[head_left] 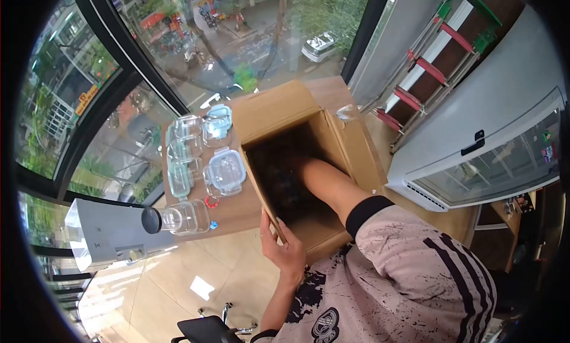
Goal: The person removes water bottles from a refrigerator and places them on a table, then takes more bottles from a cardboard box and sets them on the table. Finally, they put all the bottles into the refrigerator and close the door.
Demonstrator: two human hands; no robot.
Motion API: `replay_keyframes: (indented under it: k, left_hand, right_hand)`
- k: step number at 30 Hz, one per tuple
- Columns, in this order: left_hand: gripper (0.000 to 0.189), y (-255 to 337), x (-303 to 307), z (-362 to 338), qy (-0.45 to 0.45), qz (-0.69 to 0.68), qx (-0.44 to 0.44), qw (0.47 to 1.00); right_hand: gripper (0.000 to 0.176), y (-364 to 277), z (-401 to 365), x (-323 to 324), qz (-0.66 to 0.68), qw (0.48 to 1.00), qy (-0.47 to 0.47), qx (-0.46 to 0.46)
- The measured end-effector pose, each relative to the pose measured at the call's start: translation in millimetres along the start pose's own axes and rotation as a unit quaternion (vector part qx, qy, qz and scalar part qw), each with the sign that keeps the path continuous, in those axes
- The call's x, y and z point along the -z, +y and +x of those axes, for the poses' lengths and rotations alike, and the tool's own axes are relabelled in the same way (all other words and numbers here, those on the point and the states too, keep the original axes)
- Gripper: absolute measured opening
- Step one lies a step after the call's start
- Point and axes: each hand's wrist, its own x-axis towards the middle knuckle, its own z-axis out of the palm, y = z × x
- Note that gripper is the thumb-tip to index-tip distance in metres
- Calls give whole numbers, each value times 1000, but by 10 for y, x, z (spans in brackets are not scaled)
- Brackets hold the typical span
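A tall cardboard box [350, 144] stands with its top flaps folded outward on the wooden table. My left hand [282, 246] grips the box's near left edge, thumb on one side and fingers on the other. My right forearm [332, 185] reaches down into the box. In the dark interior the fingers of that hand are hidden, and I cannot make out what they touch. Left of the box are several clear glass food containers, some with pale blue lids [226, 169] and some with mint-green rims [180, 179].
A glass jar with a black lid [152, 220], a red beaded ring [211, 201] and a small blue piece [214, 225] lie near the table's left end. A grey machine [113, 236] stands beyond. A ladder [427, 70] and a glass-door fridge [475, 147] are on the right, a black chair [208, 330] below.
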Motion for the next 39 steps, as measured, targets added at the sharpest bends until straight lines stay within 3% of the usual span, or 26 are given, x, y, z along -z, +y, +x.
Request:
replay_keyframes:
  k: [2, 4, 6, 7, 8, 9, 10, 12, 13, 16, 18, 20, 22, 24, 26, 28, 29, 32, 33, 35, 39]
  left_hand:
    - [39, 1, 8, 58, 4, 7, -5, 1000]
    - [38, 40, 10, 66, -7, 22, 6, 1000]
    - [37, 78, 14, 110, 3, 21, 34, 999]
    - [37, 80, 43, 72, -5, 26, 39, 999]
    - [37, 89, 44, 72, 0, -8, 53, 999]
    - [36, 104, 8, 106, 8, -48, 63, 997]
    - [35, 75, 16, 100, 11, -38, 41, 998]
    - [36, 79, 13, 88, 15, -42, 30, 999]
    - [36, 85, 24, 72, 19, -35, 30, 999]
    - [36, 128, 69, 35, 25, 8, 55, 998]
    - [35, 148, 48, 24, 40, 46, 35, 998]
    - [34, 123, 70, 14, 55, 87, 15, 995]
    - [32, 81, 94, 6, 68, 141, 7, 988]
    - [32, 141, 64, 4, 82, 159, 11, 984]
    - [32, 184, 60, -5, 91, 183, 11, 979]
    - [32, 154, 89, -15, 94, 202, 6, 975]
    - [32, 141, 99, -17, 91, 217, 2, 972]
    - [32, 171, 89, -19, 93, 221, 7, 971]
    - [32, 179, 89, -17, 86, 218, 19, 972]
    - [31, 158, 77, 2, 98, 241, -1, 966]
    - [30, 198, 73, -47, 99, 265, -9, 959]
  right_hand:
    - [47, -118, 78, 129, -48, 998, -39, 16]
    - [46, -437, 70, 525, -174, 968, -159, 82]
    - [44, -887, 14, 999, -362, 833, -364, 208]
    - [43, -1064, -128, 1209, -393, 782, -412, 254]
    - [42, -1161, -333, 1420, -391, 772, -417, 278]
    - [35, -1123, -682, 1707, -262, 859, -349, 269]
    - [29, -1055, -939, 1872, -150, 911, -232, 306]
    - [22, -698, -1836, 2598, 37, 938, -84, 334]
    - [19, -408, -1872, 2506, 133, 908, 30, 397]
    - [18, 501, -2416, 2456, 458, 820, 191, 286]
    - [13, 1211, -2432, 2017, 653, 677, 295, 167]
    - [16, 1760, -2281, 1294, 685, 592, 424, -17]
    - [25, 2086, -2074, 394, 694, 555, 443, -121]
    - [38, 2229, -1762, -687, 695, 535, 463, -128]
    - [45, 1950, -1679, -1098, 716, 522, 403, -230]
    - [58, 1784, -1460, -1481, 694, 542, 386, -276]
    - [58, 1733, -1366, -1544, 696, 544, 382, -269]
    - [77, 1660, -1096, -1467, 579, 631, 436, -275]
    - [77, 1666, -987, -1391, 581, 635, 433, -266]
    - [77, 1652, -852, -1151, 457, 656, 544, -254]
    - [73, 1794, -831, -1030, 459, 712, 493, -196]
